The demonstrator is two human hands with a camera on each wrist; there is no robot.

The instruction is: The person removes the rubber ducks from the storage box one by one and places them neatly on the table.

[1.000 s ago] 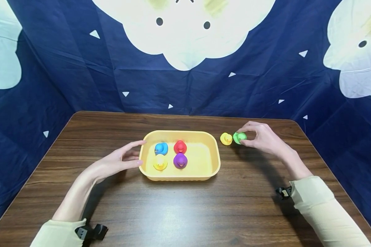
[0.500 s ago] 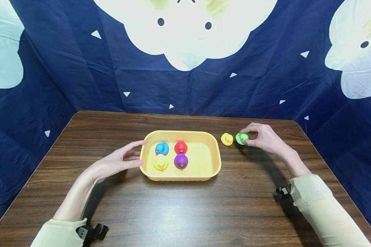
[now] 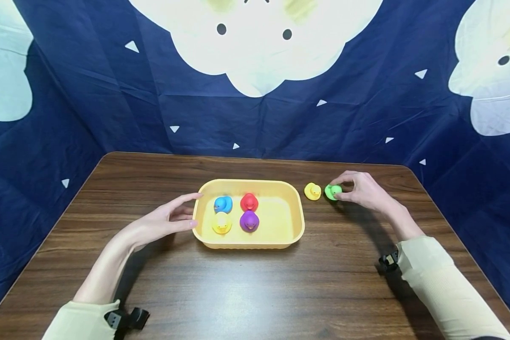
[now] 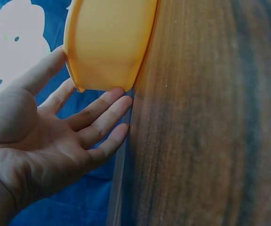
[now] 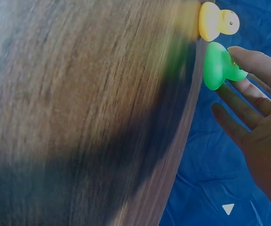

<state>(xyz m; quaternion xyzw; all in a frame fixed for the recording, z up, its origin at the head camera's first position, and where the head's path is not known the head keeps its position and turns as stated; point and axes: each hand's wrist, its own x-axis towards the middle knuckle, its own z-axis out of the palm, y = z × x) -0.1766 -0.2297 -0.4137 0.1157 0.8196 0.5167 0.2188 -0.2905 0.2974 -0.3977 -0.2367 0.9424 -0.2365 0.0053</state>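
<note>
My right hand (image 3: 360, 190) pinches a green rubber duck (image 3: 332, 191) between thumb and fingers, low over the table at the back right. In the right wrist view the green duck (image 5: 214, 67) shows from its side, the thumb at its head. Just left of it sits a yellow rubber duck (image 3: 312, 191). My left hand (image 3: 161, 222) touches the left end of a yellow plastic tub (image 3: 248, 245), fingers fairly straight. The left wrist view shows the thumb at the rim and fingertips at the wall of the tub (image 4: 109, 42).
Inside the tub are a blue duck (image 3: 223, 204), a red duck (image 3: 249, 202), a second yellow duck (image 3: 222, 223) and a purple duck (image 3: 249, 221), all toward its left and middle. A dark blue cloth (image 3: 259, 123) hangs behind the brown wooden table (image 3: 246, 293).
My right hand has shifted the green duck slightly right, widening the gap to the yellow duck beside it. My left hand stays at the tub.
</note>
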